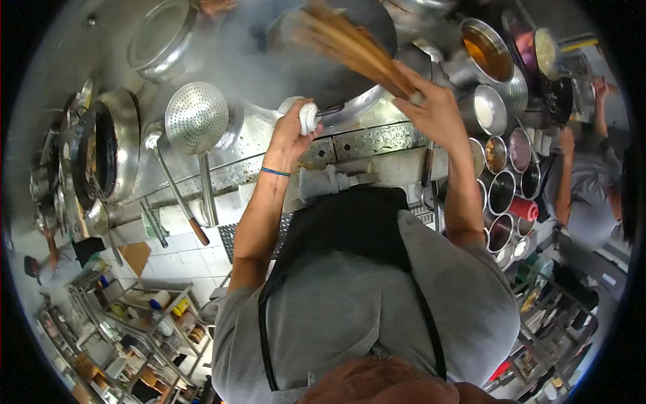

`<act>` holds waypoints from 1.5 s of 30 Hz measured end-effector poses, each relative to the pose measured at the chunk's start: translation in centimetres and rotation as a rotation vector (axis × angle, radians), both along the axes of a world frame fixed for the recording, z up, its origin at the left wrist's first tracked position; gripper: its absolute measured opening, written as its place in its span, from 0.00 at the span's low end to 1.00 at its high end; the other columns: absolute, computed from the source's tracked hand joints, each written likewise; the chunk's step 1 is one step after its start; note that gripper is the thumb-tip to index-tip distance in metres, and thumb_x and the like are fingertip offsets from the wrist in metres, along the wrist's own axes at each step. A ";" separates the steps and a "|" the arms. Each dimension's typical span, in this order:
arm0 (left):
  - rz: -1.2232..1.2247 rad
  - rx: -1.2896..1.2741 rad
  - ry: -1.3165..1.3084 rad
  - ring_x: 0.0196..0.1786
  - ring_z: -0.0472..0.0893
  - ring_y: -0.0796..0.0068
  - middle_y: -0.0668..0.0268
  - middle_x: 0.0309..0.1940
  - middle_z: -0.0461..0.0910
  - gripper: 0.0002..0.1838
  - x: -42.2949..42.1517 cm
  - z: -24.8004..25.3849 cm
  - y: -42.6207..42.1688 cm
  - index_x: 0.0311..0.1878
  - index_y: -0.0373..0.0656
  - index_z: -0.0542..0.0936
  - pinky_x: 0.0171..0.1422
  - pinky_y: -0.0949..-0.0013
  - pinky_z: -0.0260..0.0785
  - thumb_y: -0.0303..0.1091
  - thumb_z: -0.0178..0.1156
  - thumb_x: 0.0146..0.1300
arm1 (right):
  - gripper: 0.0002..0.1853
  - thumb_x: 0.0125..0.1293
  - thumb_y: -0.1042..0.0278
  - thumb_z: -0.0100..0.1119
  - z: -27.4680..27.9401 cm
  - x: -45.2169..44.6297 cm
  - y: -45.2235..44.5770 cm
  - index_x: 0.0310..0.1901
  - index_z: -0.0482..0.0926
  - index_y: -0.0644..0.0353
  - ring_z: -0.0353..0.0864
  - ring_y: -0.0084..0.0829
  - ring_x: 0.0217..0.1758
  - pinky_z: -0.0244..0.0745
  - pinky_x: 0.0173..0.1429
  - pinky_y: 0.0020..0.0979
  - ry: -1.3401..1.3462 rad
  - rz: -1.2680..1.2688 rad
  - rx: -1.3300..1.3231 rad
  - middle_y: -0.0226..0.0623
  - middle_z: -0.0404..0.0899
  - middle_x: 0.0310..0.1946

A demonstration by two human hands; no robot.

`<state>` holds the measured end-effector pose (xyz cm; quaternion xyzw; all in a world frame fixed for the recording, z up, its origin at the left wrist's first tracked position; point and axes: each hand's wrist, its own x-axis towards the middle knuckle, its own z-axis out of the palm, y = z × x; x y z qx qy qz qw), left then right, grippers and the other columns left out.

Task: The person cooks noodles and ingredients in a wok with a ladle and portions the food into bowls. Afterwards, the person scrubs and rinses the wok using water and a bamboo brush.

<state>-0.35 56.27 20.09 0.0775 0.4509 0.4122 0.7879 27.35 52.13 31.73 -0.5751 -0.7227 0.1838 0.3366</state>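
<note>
My left hand (296, 128) is closed around a folded white cloth (308, 117) at the handle of a large dark wok (269, 74). Steam rises over the wok and hides part of its inside. My right hand (434, 108) grips the bound end of a bamboo brush (356, 47). The brush's far bristles are blurred and lie over the wok, towards the upper left.
A perforated strainer (196, 118) and a wooden-handled ladle (176, 185) lie left of the wok. Stacked pans (126, 145) stand farther left. At right are a pot of orange liquid (486, 52), several metal containers (501, 192) and another person (585, 185).
</note>
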 end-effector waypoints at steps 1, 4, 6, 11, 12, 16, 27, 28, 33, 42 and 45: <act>0.008 -0.023 0.003 0.32 0.76 0.73 0.70 0.29 0.77 0.05 -0.1 -0.3 0.2 0.36 0.47 0.79 0.35 0.66 0.71 0.36 0.63 0.66 | 0.34 0.58 0.63 0.69 -0.1 -0.5 1.1 0.69 0.72 0.43 0.85 0.49 0.48 0.79 0.55 0.41 -0.066 0.066 -0.048 0.46 0.85 0.50; 0.029 0.013 -0.047 0.33 0.76 0.71 0.70 0.29 0.77 0.04 -0.3 -1.3 0.5 0.35 0.47 0.78 0.35 0.64 0.71 0.34 0.61 0.67 | 0.34 0.61 0.61 0.66 -1.4 -4.1 5.1 0.71 0.70 0.40 0.83 0.49 0.55 0.75 0.62 0.43 -0.351 0.231 -0.190 0.46 0.83 0.55; 0.029 -0.005 -0.016 0.33 0.76 0.69 0.69 0.29 0.77 0.05 -0.2 -1.3 0.7 0.35 0.47 0.78 0.35 0.64 0.72 0.34 0.60 0.67 | 0.34 0.61 0.58 0.65 -4.0 -5.5 8.7 0.71 0.70 0.36 0.84 0.51 0.52 0.76 0.61 0.45 -0.566 0.266 -0.238 0.45 0.84 0.51; 0.036 0.014 0.017 0.32 0.77 0.71 0.70 0.28 0.78 0.04 -0.2 -2.0 0.6 0.35 0.48 0.79 0.35 0.63 0.72 0.35 0.62 0.65 | 0.34 0.61 0.57 0.64 -3.3 -6.8 12.2 0.71 0.69 0.34 0.83 0.52 0.51 0.76 0.61 0.48 -0.569 0.117 -0.295 0.47 0.86 0.44; 0.046 0.018 0.019 0.32 0.77 0.71 0.70 0.28 0.79 0.04 -0.2 -2.1 0.4 0.35 0.48 0.80 0.35 0.63 0.72 0.35 0.63 0.64 | 0.34 0.61 0.58 0.64 -3.2 -7.3 11.7 0.71 0.69 0.34 0.84 0.52 0.51 0.77 0.60 0.48 -0.510 0.172 -0.282 0.49 0.86 0.43; 0.046 0.034 0.031 0.32 0.77 0.62 0.66 0.30 0.76 0.05 -0.3 -2.7 0.2 0.37 0.47 0.77 0.31 0.65 0.71 0.36 0.60 0.68 | 0.33 0.61 0.58 0.62 -5.2 -8.8 11.7 0.70 0.70 0.35 0.84 0.52 0.49 0.78 0.57 0.49 -0.473 0.337 -0.218 0.51 0.85 0.41; 0.054 0.032 0.073 0.31 0.76 0.65 0.68 0.29 0.77 0.07 -0.1 -1.8 0.2 0.37 0.47 0.78 0.31 0.63 0.71 0.38 0.60 0.69 | 0.33 0.59 0.59 0.61 -3.4 -5.6 11.4 0.69 0.72 0.40 0.84 0.55 0.50 0.77 0.59 0.48 -0.551 0.392 -0.360 0.51 0.85 0.46; 0.047 0.035 0.069 0.30 0.76 0.65 0.68 0.29 0.77 0.07 0.2 -1.6 0.3 0.37 0.47 0.78 0.31 0.63 0.71 0.38 0.60 0.69 | 0.33 0.59 0.58 0.62 -3.9 -5.3 12.5 0.69 0.72 0.40 0.83 0.55 0.52 0.77 0.60 0.48 -0.632 0.299 -0.332 0.51 0.85 0.49; 0.054 0.042 0.056 0.29 0.76 0.66 0.68 0.28 0.76 0.07 0.0 -1.5 0.1 0.37 0.46 0.77 0.31 0.63 0.71 0.38 0.60 0.69 | 0.34 0.63 0.54 0.63 -3.1 -7.4 11.7 0.72 0.68 0.36 0.84 0.55 0.48 0.78 0.57 0.48 -0.364 0.328 -0.170 0.51 0.85 0.44; 0.064 0.070 0.077 0.27 0.77 0.68 0.65 0.26 0.77 0.08 0.1 -1.3 0.1 0.35 0.43 0.78 0.29 0.63 0.72 0.37 0.61 0.65 | 0.37 0.62 0.56 0.60 -6.2 -11.6 18.0 0.74 0.64 0.45 0.84 0.53 0.52 0.78 0.59 0.48 -0.407 0.089 -0.296 0.52 0.85 0.46; 0.061 0.027 0.129 0.28 0.79 0.67 0.64 0.26 0.78 0.09 0.5 -0.4 -0.2 0.37 0.42 0.78 0.30 0.64 0.73 0.38 0.61 0.66 | 0.37 0.62 0.55 0.61 -5.3 -10.2 14.9 0.74 0.65 0.44 0.85 0.52 0.51 0.78 0.58 0.46 -0.215 0.270 -0.286 0.50 0.86 0.45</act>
